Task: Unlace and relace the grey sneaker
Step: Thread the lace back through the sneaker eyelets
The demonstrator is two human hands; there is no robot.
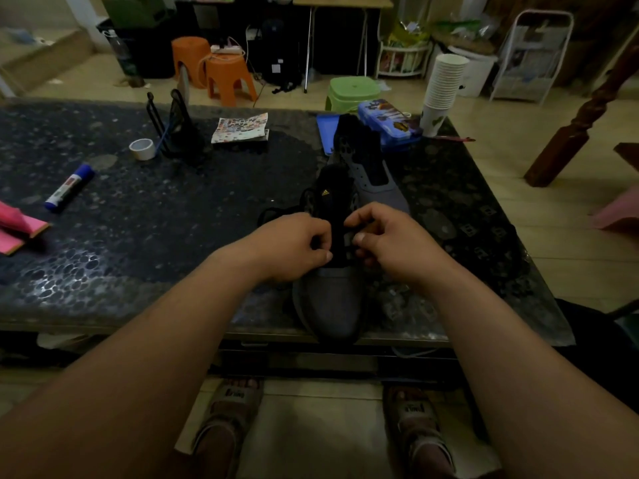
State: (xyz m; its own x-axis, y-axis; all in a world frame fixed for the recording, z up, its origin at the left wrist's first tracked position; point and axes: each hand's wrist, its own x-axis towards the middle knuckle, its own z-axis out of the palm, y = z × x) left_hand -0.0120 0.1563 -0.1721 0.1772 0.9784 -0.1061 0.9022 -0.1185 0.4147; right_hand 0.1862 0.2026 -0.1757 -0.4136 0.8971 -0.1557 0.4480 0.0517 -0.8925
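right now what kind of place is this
Probably a lived-in home room, not a workshop: two orange plastic stools and a green plastic stool on the floor, a tall stack of white paper cups on the dark pebble-patterned table.

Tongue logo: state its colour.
Logo: gold, on the black tongue; the head view shows it best.

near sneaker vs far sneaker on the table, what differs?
The near sneaker is pinched at its lacing by left hand and right hand; far sneaker lies untouched. Near sneaker's toe reaches the table front edge; far sneaker sits behind it, angled. Far sneaker's eyelets look empty; near sneaker's are hidden. Both grey, black tongues.
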